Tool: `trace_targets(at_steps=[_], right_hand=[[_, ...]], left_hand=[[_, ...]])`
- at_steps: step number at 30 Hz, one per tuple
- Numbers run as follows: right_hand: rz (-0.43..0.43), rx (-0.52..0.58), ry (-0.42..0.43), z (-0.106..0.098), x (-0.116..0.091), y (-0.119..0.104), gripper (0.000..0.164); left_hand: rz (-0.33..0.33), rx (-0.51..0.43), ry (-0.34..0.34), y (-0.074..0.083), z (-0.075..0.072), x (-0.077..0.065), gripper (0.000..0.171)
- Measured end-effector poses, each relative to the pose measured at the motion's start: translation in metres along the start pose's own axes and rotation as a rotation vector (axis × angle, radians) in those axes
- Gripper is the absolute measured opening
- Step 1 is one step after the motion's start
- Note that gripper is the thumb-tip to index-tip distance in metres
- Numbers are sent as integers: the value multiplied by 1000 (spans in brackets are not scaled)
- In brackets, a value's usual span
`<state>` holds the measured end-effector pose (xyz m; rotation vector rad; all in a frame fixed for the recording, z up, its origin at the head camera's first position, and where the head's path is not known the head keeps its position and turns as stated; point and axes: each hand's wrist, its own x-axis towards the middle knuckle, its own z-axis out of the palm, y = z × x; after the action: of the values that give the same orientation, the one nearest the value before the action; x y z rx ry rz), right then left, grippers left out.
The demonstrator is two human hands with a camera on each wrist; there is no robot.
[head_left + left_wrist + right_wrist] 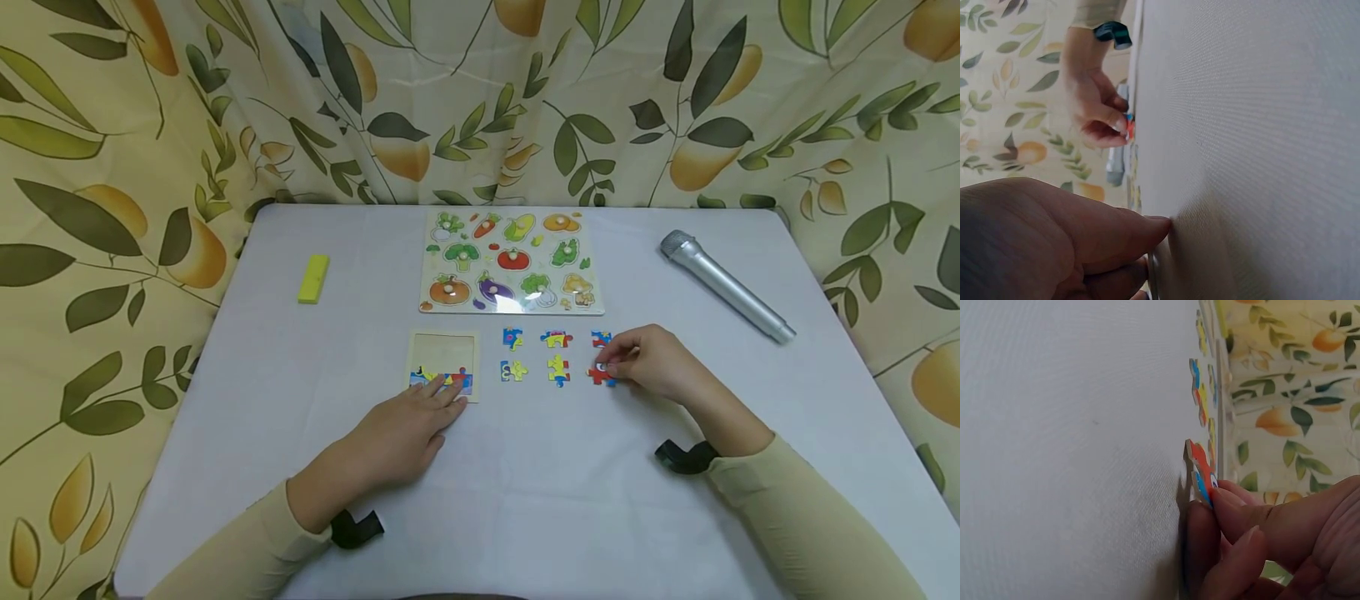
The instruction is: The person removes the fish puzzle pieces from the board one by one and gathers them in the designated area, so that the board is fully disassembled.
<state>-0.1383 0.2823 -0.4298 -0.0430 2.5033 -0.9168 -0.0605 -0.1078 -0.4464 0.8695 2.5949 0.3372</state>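
My left hand lies with its fingers extended over the lower part of a square wooden puzzle frame. Its bottom row holds blue, yellow and red pieces, partly hidden by the fingers. My right hand pinches a red and blue jigsaw piece between thumb and fingers. In the right wrist view one edge of that piece is tilted up from the white cloth. Left of it, loose jigsaw pieces lie in two rows; another piece is just beyond the right fingertips.
A vegetable peg puzzle board lies behind the loose pieces. To the right is a silver microphone, to the left a yellow block. A leaf-and-fruit patterned curtain hangs behind the white-covered table.
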Motion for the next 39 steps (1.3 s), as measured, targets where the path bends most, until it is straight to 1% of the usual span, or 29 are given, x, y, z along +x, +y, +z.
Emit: trace_targets(at_steps=[10, 16, 21, 25, 28, 34, 39], right_hand=[[-26, -61, 43, 2, 2, 3, 15], [-31, -91, 99, 7, 2, 4, 17], [-45, -128, 145, 11, 0, 5, 13], [-36, -164, 157, 12, -1, 4, 9], [-21, -184, 168, 11, -3, 3, 11], [8, -130, 221, 1, -5, -2, 17], [-1, -112, 244, -7, -3, -10, 19]], left_hand=[[-7, 0, -2, 2, -1, 0, 55], [-15, -6, -8, 3, -2, 0, 55], [-23, -5, -9, 3, -1, 1, 55], [-22, -9, -7, 4, -2, 0, 55], [-14, -11, -6, 4, -3, 0, 55], [-6, -16, -5, 5, -4, -1, 55], [-13, 11, -2, 6, -2, 0, 53]])
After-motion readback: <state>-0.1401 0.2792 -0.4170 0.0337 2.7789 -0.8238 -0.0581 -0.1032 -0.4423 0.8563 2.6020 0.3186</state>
